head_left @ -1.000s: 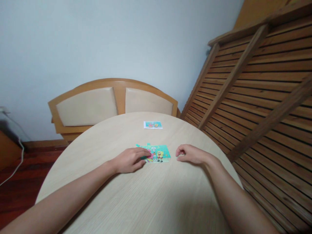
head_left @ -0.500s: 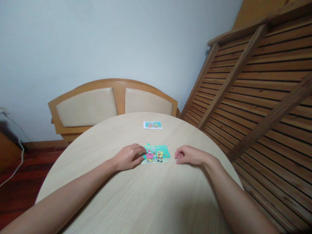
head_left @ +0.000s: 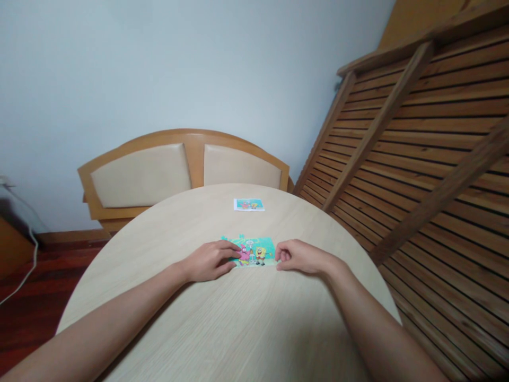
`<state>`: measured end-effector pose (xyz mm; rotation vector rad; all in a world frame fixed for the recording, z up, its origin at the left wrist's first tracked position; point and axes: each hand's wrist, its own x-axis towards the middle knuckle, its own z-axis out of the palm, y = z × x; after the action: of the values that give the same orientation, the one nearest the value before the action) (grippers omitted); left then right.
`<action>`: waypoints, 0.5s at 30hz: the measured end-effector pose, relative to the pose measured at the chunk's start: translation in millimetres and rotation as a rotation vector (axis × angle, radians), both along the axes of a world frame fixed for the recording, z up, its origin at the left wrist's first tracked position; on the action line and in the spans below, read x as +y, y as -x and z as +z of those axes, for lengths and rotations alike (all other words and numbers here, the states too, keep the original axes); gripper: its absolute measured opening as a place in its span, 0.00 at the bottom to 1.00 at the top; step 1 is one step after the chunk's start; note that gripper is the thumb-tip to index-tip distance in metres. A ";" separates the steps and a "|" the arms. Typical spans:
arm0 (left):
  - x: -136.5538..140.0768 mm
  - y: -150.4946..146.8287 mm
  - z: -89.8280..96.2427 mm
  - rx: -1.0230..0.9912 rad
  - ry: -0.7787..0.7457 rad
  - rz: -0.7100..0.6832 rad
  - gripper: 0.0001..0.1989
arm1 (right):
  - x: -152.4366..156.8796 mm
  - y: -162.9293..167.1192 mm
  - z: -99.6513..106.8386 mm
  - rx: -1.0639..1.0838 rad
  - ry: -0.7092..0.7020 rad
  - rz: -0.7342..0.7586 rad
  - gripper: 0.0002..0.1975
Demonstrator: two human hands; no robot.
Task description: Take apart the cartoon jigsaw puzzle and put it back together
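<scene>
A jigsaw puzzle (head_left: 260,245) with a turquoise ground and pink and yellow cartoon figures lies flat on the round table (head_left: 238,323). My left hand (head_left: 212,260) rests palm down over its left side, fingers stretched out onto the pink figure and hiding that edge. At the right edge is my right hand (head_left: 296,255), its fingers curled and thumb and fingertips drawn together. Whether a small piece sits between those fingertips is hidden. Small turquoise bits (head_left: 241,236) stick out along the puzzle's upper left edge.
Farther back on the table lies a white-edged picture card (head_left: 249,205) with a similar scene. Behind the table stands a padded wooden headboard (head_left: 194,159) against the wall. A slatted wooden frame (head_left: 413,148) leans on the right. A white cable (head_left: 36,254) hangs at left.
My right hand has moved left, from just beside the puzzle to its right edge. My left hand has shifted slightly, uncovering a turquoise bit at the upper left.
</scene>
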<state>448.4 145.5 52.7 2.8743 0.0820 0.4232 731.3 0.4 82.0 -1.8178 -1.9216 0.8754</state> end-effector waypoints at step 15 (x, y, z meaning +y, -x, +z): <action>-0.9 -1.6 -1.3 0.005 -0.007 0.008 0.17 | -0.4 -1.9 -1.3 -0.064 -0.096 0.012 0.10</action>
<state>450.1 144.7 51.4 2.8832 0.0928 0.4194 733.2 0.0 80.6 -1.8001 -1.9800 0.7242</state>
